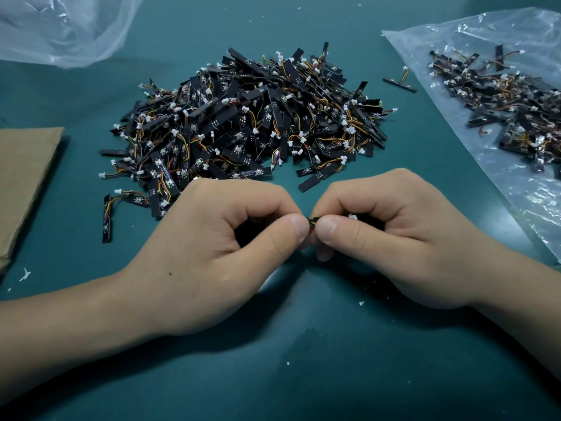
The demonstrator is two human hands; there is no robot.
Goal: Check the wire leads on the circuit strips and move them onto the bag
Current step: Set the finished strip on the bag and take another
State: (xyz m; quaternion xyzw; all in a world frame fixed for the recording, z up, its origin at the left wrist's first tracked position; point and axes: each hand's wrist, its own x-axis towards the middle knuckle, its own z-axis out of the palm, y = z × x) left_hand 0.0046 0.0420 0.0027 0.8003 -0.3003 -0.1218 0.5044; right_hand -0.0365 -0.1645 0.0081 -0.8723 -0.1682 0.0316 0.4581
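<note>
A big heap of black circuit strips with coloured wire leads and white connectors lies mid-table. Just in front of it, my left hand and my right hand pinch one circuit strip between thumbs and forefingers, held end to end; only a short black piece with orange wire shows between the thumbs, and a white connector peeks out inside the right fist. A clear plastic bag lies flat at the right with a smaller pile of strips on it.
A lone strip lies between heap and bag. Stray strips lie at the heap's left. Brown cardboard sits at the left edge. A crumpled clear bag fills the far left corner. White specks dot the teal table.
</note>
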